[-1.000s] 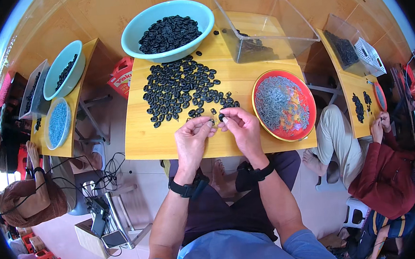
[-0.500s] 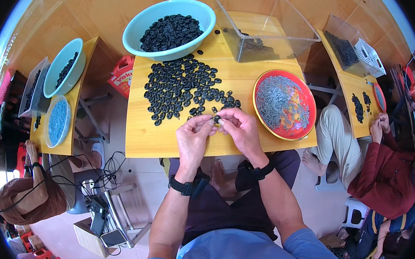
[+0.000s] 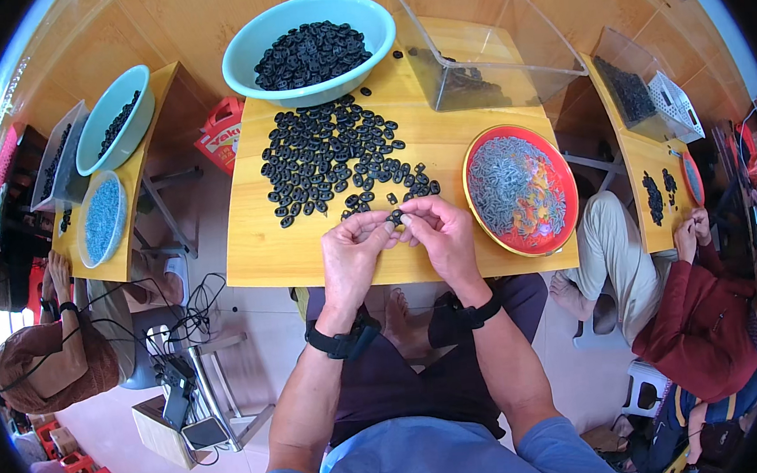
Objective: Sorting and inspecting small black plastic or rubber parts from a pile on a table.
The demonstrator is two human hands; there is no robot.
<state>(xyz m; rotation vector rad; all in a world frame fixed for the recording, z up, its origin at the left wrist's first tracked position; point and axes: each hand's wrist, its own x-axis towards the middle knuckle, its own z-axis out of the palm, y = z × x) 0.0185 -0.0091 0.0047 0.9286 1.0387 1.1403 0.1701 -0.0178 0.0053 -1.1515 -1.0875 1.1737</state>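
Between my fingertips, over the near edge of the yellow table (image 3: 255,255), is a small black oval plastic piece (image 3: 397,218). My left hand (image 3: 352,247) pinches it from one side. My right hand (image 3: 441,236) grips its other side with thumb and forefinger. Just beyond my fingers spreads a loose pile of the same black oval pieces (image 3: 323,156), each with holes. Right of my right hand lies a round red tray (image 3: 503,243) holding many small grey screw-like pieces (image 3: 502,173). Whether one of these is in my fingers is hidden.
A light-blue basin (image 3: 241,65) full of black pieces stands at the back, beside a clear plastic bin (image 3: 553,85) with some black pieces inside. People sit at side tables: a person in brown (image 3: 59,355) at left, one in dark red (image 3: 701,327) at right.
Both hands keep almost the same place, with the black piece still between them. The right fingers have shifted slightly around it. The whole view has tilted a little.
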